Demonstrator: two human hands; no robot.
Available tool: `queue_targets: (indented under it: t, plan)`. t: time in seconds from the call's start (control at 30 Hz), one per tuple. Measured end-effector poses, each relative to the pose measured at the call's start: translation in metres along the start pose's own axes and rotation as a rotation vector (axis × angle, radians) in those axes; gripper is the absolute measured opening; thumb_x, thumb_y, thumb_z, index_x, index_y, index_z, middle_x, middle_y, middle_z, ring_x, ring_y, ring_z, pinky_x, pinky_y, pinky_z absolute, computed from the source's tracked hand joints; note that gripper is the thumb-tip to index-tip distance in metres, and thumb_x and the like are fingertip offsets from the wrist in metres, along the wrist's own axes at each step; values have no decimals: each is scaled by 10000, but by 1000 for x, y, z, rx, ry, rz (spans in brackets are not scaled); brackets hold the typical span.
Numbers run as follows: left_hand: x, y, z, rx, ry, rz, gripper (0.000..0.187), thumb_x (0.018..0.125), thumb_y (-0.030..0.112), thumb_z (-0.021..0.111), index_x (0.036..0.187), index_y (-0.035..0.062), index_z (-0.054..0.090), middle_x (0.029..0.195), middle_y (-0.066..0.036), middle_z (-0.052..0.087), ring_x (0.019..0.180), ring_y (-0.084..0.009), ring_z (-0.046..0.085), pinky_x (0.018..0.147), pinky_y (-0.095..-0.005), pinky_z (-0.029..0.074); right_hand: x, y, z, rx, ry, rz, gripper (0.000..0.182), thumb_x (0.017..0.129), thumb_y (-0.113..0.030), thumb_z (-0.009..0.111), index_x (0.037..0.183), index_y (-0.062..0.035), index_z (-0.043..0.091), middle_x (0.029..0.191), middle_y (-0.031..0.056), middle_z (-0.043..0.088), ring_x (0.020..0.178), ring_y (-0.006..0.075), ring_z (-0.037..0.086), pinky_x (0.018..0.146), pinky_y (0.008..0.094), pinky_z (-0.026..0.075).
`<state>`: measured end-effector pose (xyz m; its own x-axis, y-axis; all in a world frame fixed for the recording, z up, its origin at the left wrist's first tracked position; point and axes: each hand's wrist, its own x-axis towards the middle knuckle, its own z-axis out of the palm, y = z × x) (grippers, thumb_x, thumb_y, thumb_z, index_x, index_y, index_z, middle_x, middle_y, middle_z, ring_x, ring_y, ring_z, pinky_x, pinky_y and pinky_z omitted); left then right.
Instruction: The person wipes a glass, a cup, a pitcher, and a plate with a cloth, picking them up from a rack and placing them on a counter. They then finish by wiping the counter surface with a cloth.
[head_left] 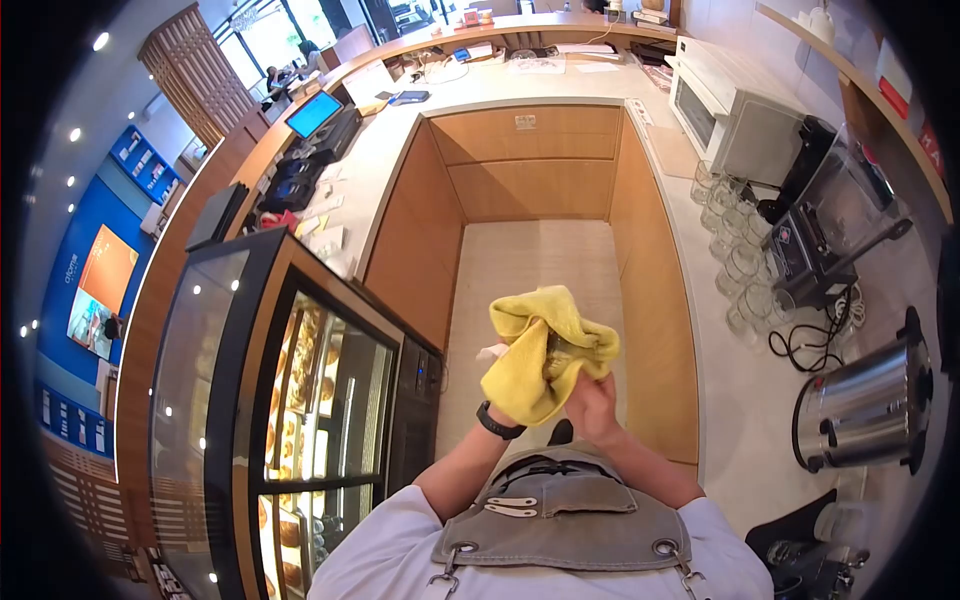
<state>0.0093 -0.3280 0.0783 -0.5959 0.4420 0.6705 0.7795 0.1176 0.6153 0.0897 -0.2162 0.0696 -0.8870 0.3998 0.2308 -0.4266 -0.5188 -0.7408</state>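
A yellow cloth point(535, 385) is bunched up in front of my body, held between both hands. In its folds a see-through, glass-like thing point(562, 366) shows, partly wrapped; it looks like a drinking glass. My left hand point(538, 332) is mostly covered by the cloth, with its fingers closed on it and a black watch point(498, 421) on the wrist. A scrap of white point(491, 352) pokes out beside that hand. From below right, my right hand point(592, 403) grips the bundle with curled fingers, their tips hidden under the cloth.
Several clear glasses point(742, 262) stand on the right counter, near a black blender-like machine point(815, 250), a white oven point(735, 110) and a steel urn point(865, 400). A lit pastry display case point(320, 400) is close on my left. A blue-screened tablet point(314, 115) sits farther along.
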Motion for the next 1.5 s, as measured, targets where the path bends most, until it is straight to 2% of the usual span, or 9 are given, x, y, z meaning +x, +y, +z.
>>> queue_targets:
  t: [0.23, 0.3, 0.43, 0.6, 0.83, 1.0, 1.13, 1.23, 1.5]
  plan:
    - [59, -49, 94, -1578, 376, -735, 455, 983, 146, 641, 1401, 48, 489, 1333, -78, 574, 1144, -218, 606, 981, -367, 525, 98, 25, -86, -684, -173, -395, 259, 984, -110, 570, 1212, 6, 611, 1263, 119, 644, 1155, 241, 616, 999, 384, 475]
    - [88, -56, 92, -1087, 137, -658, 420, 1006, 160, 617, 1393, 54, 496, 1335, -82, 570, 1156, -209, 611, 988, -378, 528, 123, 14, -93, -882, -224, -474, 282, 969, -117, 608, 1225, 3, 611, 1258, 128, 643, 1156, 254, 615, 1003, 386, 473]
    - [128, -111, 126, -1571, -144, -692, 326, 1019, 186, 602, 1313, 58, 539, 1252, -96, 611, 1120, -191, 628, 912, -323, 569, 155, -17, -61, 408, 357, 136, 345, 942, -106, 646, 1271, -8, 604, 1306, 123, 621, 1210, 251, 591, 1035, 392, 452]
    - [183, -127, 173, -1631, 143, -1025, 290, 1025, 198, 594, 1285, 71, 564, 1146, -65, 658, 973, -188, 682, 839, -341, 584, 210, 27, -149, -1108, 15, -550, 308, 940, -103, 651, 1230, -1, 638, 1271, 99, 657, 1176, 269, 625, 1010, 397, 476]
    - [281, -250, 158, -1396, -300, -747, 317, 1017, 283, 612, 1247, 68, 576, 1133, -42, 661, 996, -150, 667, 851, -301, 568, 344, 41, -85, 348, 481, 24, 287, 988, -123, 590, 1251, -16, 632, 1272, 96, 652, 1183, 245, 625, 1047, 399, 450]
    - [351, -284, 161, -1504, 74, -1029, 293, 1000, 257, 639, 1229, 84, 578, 1085, -37, 655, 967, -161, 676, 814, -317, 580, 413, 94, -152, -1081, -12, -281, 422, 975, -242, 641, 1327, -20, 577, 1367, 111, 594, 1276, 248, 554, 1099, 413, 397]
    - [380, -317, 149, -1362, 43, -1006, 291, 957, 228, 686, 1167, 48, 595, 983, -47, 663, 858, -169, 678, 766, -313, 579, 455, 94, -124, -778, 67, -20, 375, 999, -221, 601, 1318, -26, 584, 1362, 102, 598, 1289, 250, 550, 1099, 415, 399]
    - [388, -350, 166, -1098, -128, -740, 270, 960, 231, 683, 1135, 38, 611, 955, -41, 659, 838, -159, 668, 718, -294, 563, 490, 80, -95, 487, 486, 269, 325, 1021, -204, 565, 1289, -23, 595, 1323, 90, 612, 1261, 217, 563, 1081, 390, 413]
    - [454, -366, 215, -1387, 133, -1131, 193, 995, 229, 644, 1093, 65, 621, 977, -56, 681, 845, -191, 690, 737, -321, 590, 560, 104, -182, -1181, -37, -514, 288, 1006, -198, 575, 1217, -11, 632, 1292, 141, 622, 1246, 266, 576, 1061, 446, 436]
